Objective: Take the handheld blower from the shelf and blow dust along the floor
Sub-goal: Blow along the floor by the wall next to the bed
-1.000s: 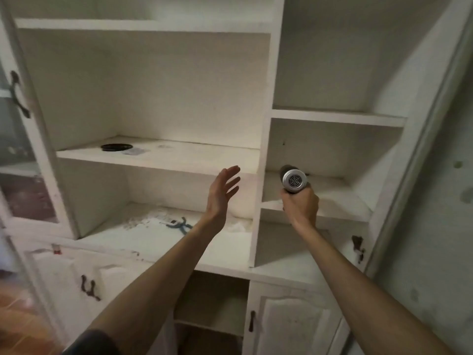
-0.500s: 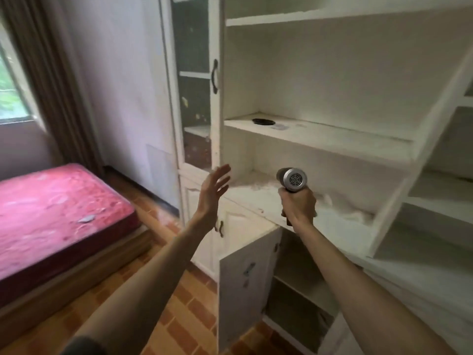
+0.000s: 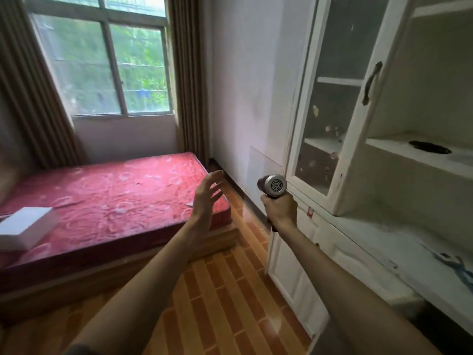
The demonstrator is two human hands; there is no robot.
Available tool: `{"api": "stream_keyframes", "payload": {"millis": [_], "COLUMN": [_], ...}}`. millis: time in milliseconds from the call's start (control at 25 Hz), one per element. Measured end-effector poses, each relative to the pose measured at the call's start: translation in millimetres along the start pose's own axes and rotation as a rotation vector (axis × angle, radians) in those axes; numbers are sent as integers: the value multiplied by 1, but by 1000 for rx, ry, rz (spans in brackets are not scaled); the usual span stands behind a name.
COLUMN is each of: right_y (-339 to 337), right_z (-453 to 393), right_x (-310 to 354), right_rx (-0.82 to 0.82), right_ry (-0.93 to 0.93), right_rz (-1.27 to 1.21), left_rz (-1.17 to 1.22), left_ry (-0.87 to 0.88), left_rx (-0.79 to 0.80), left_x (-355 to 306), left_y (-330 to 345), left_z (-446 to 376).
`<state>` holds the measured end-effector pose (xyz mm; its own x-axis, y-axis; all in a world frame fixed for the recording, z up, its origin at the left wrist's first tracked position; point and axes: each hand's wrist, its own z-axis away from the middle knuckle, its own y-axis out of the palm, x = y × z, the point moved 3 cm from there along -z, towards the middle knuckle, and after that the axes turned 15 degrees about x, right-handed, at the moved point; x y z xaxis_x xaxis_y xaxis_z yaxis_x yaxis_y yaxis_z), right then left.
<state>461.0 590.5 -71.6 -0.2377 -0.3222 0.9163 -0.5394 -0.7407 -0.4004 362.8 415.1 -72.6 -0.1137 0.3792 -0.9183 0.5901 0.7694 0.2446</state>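
My right hand [image 3: 280, 210] grips the handle of the handheld blower [image 3: 273, 186], a small silver barrel whose round rear grille faces me and whose nozzle points away toward the wall. It is held upright at chest height, left of the white shelf unit [image 3: 399, 152]. My left hand [image 3: 206, 201] hovers beside it, fingers spread and holding nothing. The orange brick-pattern floor [image 3: 225, 298] lies below both arms.
A bed with a red mattress [image 3: 110, 198] fills the left side, with a white box [image 3: 25, 228] on its near corner. A window [image 3: 102, 60] with brown curtains is behind it. The cabinet's lower door [image 3: 289, 275] stands open into the floor space.
The view has swung left from the shelves to the room with the bed and window. The blower has come off the shelf in my right hand. The left hand stays open.
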Motion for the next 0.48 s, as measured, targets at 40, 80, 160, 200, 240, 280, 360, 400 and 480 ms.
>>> {"api": "stream_keyframes", "payload": {"millis": [40,80,160,200,240,280,360,400,480], "right_y": [17,33,61,73,84,94,110,120,138], "right_z": [-22,-45,-92,-116,-140,-163,-201,-222,-261], "right_x": [6,12,29,37,44,49,56,59,60], "right_rx": [10,24,71,90,102,114,128,132,144], "right_ry": [-12,-15,-6,0,-1,-5,-5,-1,14], "right_rz": [3,1,-23,-25,-19,-7,-8,-9,4], "left_rz": [-8,-7,-22,-32,-41,-52,-77,-85,-91], "left_ry": [-11,-26,-20,-18,-17,-15,-12,-18,-24], "left_rx": [-18,-36,-57,-63,-70,-75,-66,-59,-56], "left_x": [3,7,9,10,10,11,14,18,30], "left_y": [-16,-31,-59,-71,-82,-92,-110,-120,-141], "left_z": [-17,-35,-76,-96,-116,-134,-165,-183,-218]}}
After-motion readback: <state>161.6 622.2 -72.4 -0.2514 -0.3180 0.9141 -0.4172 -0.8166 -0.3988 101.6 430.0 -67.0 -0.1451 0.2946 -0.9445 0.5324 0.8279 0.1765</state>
